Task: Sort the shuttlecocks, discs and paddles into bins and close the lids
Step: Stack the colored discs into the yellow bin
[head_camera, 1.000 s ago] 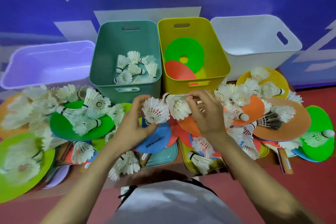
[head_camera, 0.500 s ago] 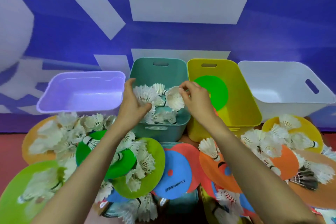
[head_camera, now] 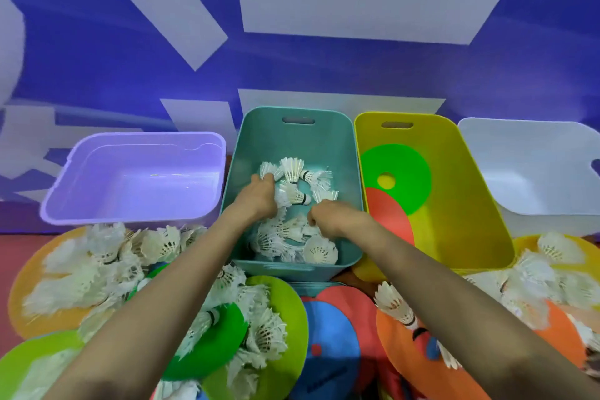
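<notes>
Left hand [head_camera: 259,196] and right hand [head_camera: 328,221] are seen inside the teal bin [head_camera: 341,153], second of four.
Shuttlecocks [head_camera: 292,169] are piled there; one green disc [head_camera: 406,169] and one red disc [head_camera: 386,214] are kept in the yellow bin [head_camera: 461,178]. Both hands' fingers are curled; a grip cannot be told. Print on the blue disc [head_camera: 328,354] is unreadable.

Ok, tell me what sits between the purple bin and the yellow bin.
The teal bin, with shuttlecocks piled in it, as the head view shows.

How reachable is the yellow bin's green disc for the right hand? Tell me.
Probably yes: the right hand is in the teal bin alongside, the yellow bin is lidless, the green disc mostly uncovered.
</notes>
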